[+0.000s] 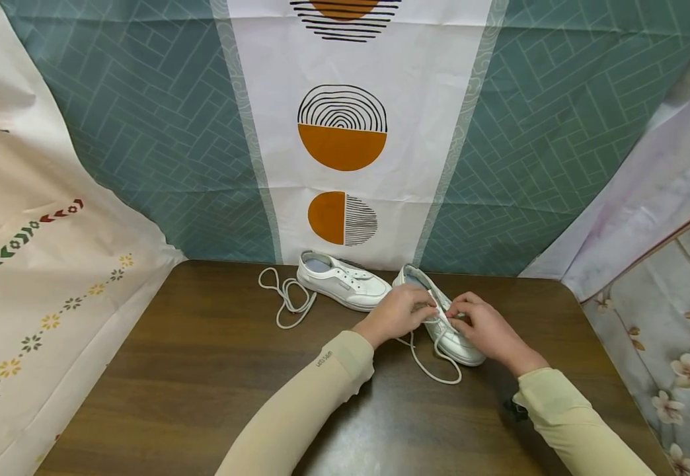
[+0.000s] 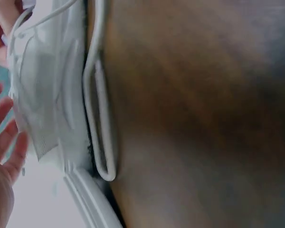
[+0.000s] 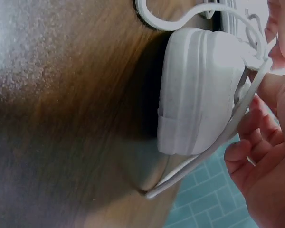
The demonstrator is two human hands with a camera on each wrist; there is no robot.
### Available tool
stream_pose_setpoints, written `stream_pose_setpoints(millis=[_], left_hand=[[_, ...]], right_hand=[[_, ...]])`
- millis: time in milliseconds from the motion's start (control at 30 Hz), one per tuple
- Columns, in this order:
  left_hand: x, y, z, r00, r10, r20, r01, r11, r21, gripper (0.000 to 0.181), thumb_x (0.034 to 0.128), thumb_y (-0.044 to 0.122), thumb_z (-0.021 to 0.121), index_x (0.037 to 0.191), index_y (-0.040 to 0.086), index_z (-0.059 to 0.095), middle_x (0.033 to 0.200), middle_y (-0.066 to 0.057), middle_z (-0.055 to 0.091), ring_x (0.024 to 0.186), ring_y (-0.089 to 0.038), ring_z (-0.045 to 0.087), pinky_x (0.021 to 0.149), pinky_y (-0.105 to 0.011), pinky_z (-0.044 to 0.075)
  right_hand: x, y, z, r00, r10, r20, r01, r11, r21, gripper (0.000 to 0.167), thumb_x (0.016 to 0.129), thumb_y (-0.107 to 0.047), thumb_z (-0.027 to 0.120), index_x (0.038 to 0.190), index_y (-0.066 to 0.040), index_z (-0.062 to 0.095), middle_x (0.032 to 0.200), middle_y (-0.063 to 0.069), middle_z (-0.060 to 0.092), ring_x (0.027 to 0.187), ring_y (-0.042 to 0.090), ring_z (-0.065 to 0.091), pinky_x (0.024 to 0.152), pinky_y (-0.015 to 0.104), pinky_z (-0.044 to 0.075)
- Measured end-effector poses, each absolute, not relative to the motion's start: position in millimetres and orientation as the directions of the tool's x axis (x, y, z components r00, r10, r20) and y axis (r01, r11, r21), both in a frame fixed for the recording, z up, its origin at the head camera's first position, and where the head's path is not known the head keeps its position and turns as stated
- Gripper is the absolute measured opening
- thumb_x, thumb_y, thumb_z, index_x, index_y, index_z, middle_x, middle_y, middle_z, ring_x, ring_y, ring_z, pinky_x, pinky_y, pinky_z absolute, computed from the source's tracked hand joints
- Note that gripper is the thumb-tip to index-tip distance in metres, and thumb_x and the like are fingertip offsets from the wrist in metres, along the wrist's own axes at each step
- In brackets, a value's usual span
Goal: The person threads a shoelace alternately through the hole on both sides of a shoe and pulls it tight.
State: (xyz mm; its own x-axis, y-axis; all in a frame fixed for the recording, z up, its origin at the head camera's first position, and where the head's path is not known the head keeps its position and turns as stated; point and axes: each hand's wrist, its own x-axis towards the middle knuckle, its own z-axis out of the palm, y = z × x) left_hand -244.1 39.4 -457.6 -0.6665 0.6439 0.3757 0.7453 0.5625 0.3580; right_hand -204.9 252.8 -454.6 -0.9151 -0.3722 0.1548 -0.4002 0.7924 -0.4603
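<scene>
A white lace-up shoe [image 1: 460, 349] rests on the table, its toe angled toward the near right. My left hand [image 1: 397, 312] is over its lacing from the left, thumb and forefinger pinching at the edge of the shoe's opening. From the other side my right hand [image 1: 486, 328] pinches at the eyelets, where a white shoelace [image 3: 249, 97] runs to its fingertips. The exact fingertip contact is partly hidden. A long loop of that lace [image 1: 440, 379] falls beside the shoe onto the table. In the left wrist view, the left hand's other fingers [image 2: 7, 142] are loosely bent beside the shoe.
A second white shoe [image 1: 345, 285] stands to the left, its eyelets unlaced. Another white lace [image 1: 288, 305] lies coiled beside its heel. The brown wooden table [image 1: 202, 370] meets a patterned cloth [image 1: 345, 145] at its back edge.
</scene>
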Motion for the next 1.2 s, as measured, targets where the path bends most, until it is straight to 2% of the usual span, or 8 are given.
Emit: stream_pose_setpoints(millis=[133,233,467,667,867,967,1067,1200], left_hand=[[-247.0,36.9,-456.8,-0.734,0.59,0.336,0.679,0.642,0.357,0.025,0.0952,0.019,0.053,0.118,0.019,0.064,0.11,0.006,0.066,0.105,-0.008,0.06,0.093,-0.023,0.046],[-247.7,34.8,-459.1,-0.744,0.593,0.307,0.668,0.673,0.319,0.029,0.0944,0.019,0.055,0.123,0.018,0.062,0.115,0.004,0.066,0.109,-0.01,0.059,0.095,-0.024,0.046],[-256.5,34.6,-460.7,-0.743,0.607,0.283,0.669,0.652,0.356,0.024,0.0915,0.029,0.058,0.112,0.019,0.064,0.103,0.008,0.067,0.096,-0.005,0.061,0.089,-0.02,0.047],[-257.7,29.7,-463.9,-0.744,0.61,0.274,0.663,0.622,0.416,0.016,0.0922,0.028,0.056,0.105,0.019,0.061,0.095,0.009,0.065,0.087,-0.003,0.058,0.082,-0.019,0.047],[-258.5,27.6,-466.7,-0.736,0.621,0.269,0.67,0.61,0.423,0.013,0.0951,0.025,0.052,0.102,0.02,0.06,0.093,0.009,0.063,0.085,-0.004,0.057,0.081,-0.02,0.046],[-258.8,27.1,-466.9,-0.738,0.616,0.276,0.669,0.61,0.424,0.012,0.095,0.024,0.052,0.102,0.019,0.061,0.094,0.009,0.064,0.086,-0.003,0.057,0.082,-0.019,0.046],[-259.0,27.1,-466.6,-0.738,0.61,0.289,0.67,0.609,0.425,0.012,0.0948,0.024,0.053,0.102,0.019,0.062,0.095,0.009,0.064,0.087,-0.003,0.057,0.083,-0.018,0.046],[-257.7,27.0,-466.5,-0.74,0.608,0.289,0.668,0.609,0.428,0.012,0.0948,0.024,0.053,0.101,0.019,0.062,0.094,0.008,0.064,0.085,-0.003,0.056,0.081,-0.018,0.045]], right_hand=[[-203.3,249.0,-452.7,-0.909,-0.381,0.17,-0.416,0.801,-0.431,0.012,0.09,-0.022,0.063,0.089,-0.01,0.063,0.107,0.001,0.054,0.083,0.012,0.054,0.071,0.031,0.047],[-202.3,247.2,-450.8,-0.901,-0.388,0.196,-0.435,0.8,-0.413,0.008,0.089,-0.02,0.064,0.087,-0.012,0.063,0.104,0.0,0.056,0.082,0.011,0.053,0.071,0.031,0.046],[-204.3,247.3,-449.8,-0.894,-0.395,0.213,-0.449,0.794,-0.409,0.009,0.088,-0.011,0.063,0.083,-0.016,0.059,0.097,-0.002,0.056,0.083,0.013,0.051,0.072,0.032,0.044],[-203.5,254.3,-445.2,-0.897,-0.37,0.241,-0.441,0.777,-0.45,0.005,0.089,-0.016,0.063,0.086,-0.016,0.06,0.098,-0.002,0.056,0.085,0.012,0.052,0.071,0.031,0.044],[-204.7,263.0,-431.3,-0.952,-0.223,0.212,-0.306,0.733,-0.607,0.011,0.096,-0.021,0.053,0.095,-0.01,0.058,0.091,0.004,0.057,0.075,0.013,0.05,0.062,0.025,0.043],[-205.2,263.4,-422.2,-0.966,-0.181,0.184,-0.256,0.583,-0.771,0.019,0.098,-0.021,0.048,0.099,-0.003,0.053,0.094,0.009,0.059,0.078,0.011,0.056,0.066,0.021,0.048],[-205.6,262.8,-413.9,-0.962,-0.207,0.178,-0.233,0.284,-0.93,0.025,0.1,-0.018,0.042,0.103,0.007,0.043,0.101,0.012,0.063,0.09,0.011,0.063,0.077,0.02,0.052],[-205.4,262.1,-406.3,-0.946,-0.28,0.16,-0.146,-0.071,-0.987,0.017,0.101,-0.016,0.037,0.101,0.001,0.038,0.088,0.007,0.062,0.085,0.015,0.065,0.08,0.027,0.054]])
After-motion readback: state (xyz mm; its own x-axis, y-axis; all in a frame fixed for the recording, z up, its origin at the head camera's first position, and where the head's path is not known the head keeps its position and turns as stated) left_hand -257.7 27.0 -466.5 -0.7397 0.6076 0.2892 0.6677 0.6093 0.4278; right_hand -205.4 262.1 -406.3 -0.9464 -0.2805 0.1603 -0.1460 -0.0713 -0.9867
